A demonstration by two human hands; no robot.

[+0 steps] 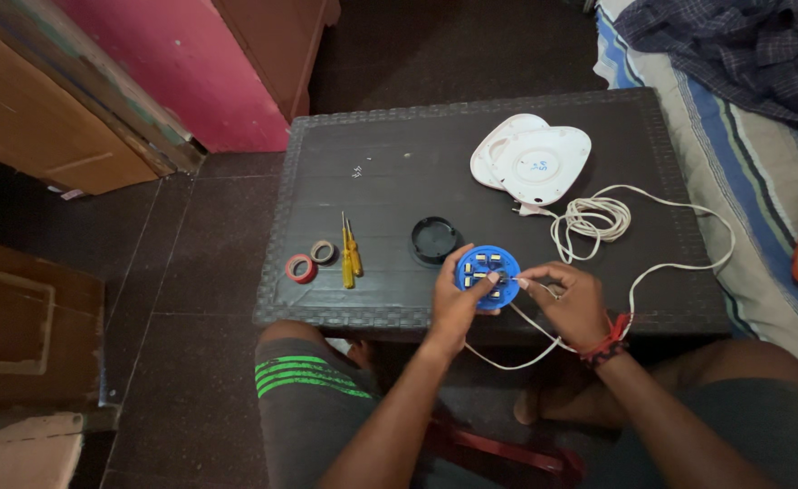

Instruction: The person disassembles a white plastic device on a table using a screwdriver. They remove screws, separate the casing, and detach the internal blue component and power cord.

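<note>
Looking down from the head camera, a seated person works at the near edge of a low dark table [399, 145]. The left hand [458, 303] is curled around the left side of a round blue disc [482, 272] studded with small pale terminals, gripping it by the rim with the thumb resting on its face. The right hand [573, 303] is closed in a pinch, fingertips meeting at the disc's right edge where a thin white wire [530, 349] reaches it; what exactly sits between the fingertips is too small to tell. A red band [609, 342] circles the right wrist.

The blue disc lies on the table's front edge, just in front of the person's knees. Just behind it sits a black round cap [434, 239], close but apart. To the left lie two yellow-handled screwdrivers [350, 254] side by side, and further left a red tape roll [301, 268] touching a grey tape roll [324, 251]. A few tiny screws [357, 170] lie near the table's far side.

To the right, a white rounded housing [535, 163] rests in two overlapping pieces, and a white cord [593, 217] coils beside it, then loops across the table's right part and runs down over the front edge under the right hand. Nothing blocks the hands' reach to the disc. A striped mattress [743, 172] with a dark checked cloth [734, 45] borders the table on the right
</note>
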